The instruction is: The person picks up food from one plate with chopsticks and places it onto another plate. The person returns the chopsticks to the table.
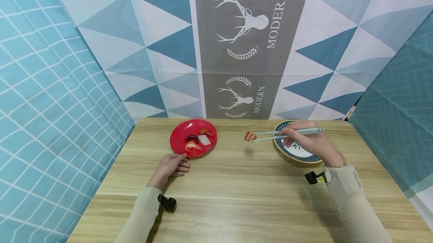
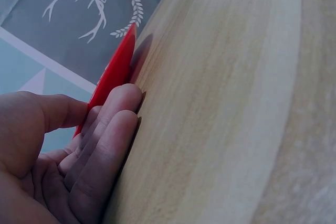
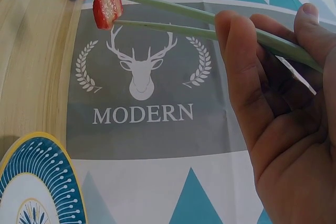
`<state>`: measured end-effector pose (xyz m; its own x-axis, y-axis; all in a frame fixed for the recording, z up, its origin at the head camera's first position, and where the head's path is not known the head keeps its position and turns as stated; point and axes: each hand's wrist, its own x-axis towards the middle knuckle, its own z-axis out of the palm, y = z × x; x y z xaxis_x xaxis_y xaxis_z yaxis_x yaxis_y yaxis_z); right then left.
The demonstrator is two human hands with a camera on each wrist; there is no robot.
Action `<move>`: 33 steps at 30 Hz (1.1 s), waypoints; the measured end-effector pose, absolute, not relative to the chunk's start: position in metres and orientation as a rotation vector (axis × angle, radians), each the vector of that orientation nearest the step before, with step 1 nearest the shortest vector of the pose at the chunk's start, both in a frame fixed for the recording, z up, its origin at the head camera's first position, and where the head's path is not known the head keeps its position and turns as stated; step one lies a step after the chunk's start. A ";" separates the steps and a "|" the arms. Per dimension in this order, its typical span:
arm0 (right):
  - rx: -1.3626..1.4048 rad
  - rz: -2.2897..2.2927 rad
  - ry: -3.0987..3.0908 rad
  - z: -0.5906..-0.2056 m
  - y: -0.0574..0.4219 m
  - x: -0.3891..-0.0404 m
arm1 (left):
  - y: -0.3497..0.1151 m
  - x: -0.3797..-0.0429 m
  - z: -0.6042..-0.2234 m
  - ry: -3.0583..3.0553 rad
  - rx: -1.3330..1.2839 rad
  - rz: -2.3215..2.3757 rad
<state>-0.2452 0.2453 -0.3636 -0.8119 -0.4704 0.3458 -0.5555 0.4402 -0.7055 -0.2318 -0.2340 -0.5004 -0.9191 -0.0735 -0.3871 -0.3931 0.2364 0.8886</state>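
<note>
My left hand [image 1: 172, 166] pinches the near rim of a red plate [image 1: 177, 135], thumb on top and fingers beneath, as the left wrist view shows. On that plate lie a shrimp [image 1: 193, 145], a white block [image 1: 204, 140], a dark reddish curved piece [image 1: 191, 138] and an orange-brown piece [image 1: 206, 132]. Pale green chopsticks [image 3: 163, 7] are gripped in my right hand [image 1: 316, 145]. Between their tips is a small red-and-white food piece [image 3: 107, 8], held above the table between the two plates.
A blue-patterned plate with a yellow rim [image 1: 281, 149] sits at the right, partly hidden under my right hand. The wooden table [image 1: 233, 194] ends at a hanging cloth [image 1: 233, 62] with deer prints. Tiled-pattern sheets [image 1: 50, 96] close off the sides.
</note>
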 end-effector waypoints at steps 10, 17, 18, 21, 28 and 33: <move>0.956 1.360 -2.547 -0.365 0.244 -0.246 | -0.234 -0.232 -0.500 2.246 -0.430 1.743; 0.979 1.369 -2.531 -0.366 0.245 -0.247 | -0.234 -0.230 -0.499 2.240 -0.409 1.758; 0.987 1.375 -2.524 -0.366 0.245 -0.247 | -0.234 -0.230 -0.498 2.240 -0.403 1.761; 1.002 1.389 -2.513 -0.367 0.245 -0.248 | -0.233 -0.229 -0.497 2.241 -0.390 1.765; 0.986 1.356 -2.530 -0.367 0.245 -0.248 | -0.234 -0.229 -0.498 2.242 -0.396 1.764; 0.975 1.337 -2.546 -0.364 0.246 -0.247 | -0.234 -0.230 -0.499 2.239 -0.399 1.757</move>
<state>-0.2473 0.2457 -0.3642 -0.7889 -0.4909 0.3697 -0.5831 0.4079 -0.7026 -0.2295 -0.2340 -0.4986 -0.9264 -0.0508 -0.3731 -0.3744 0.2279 0.8988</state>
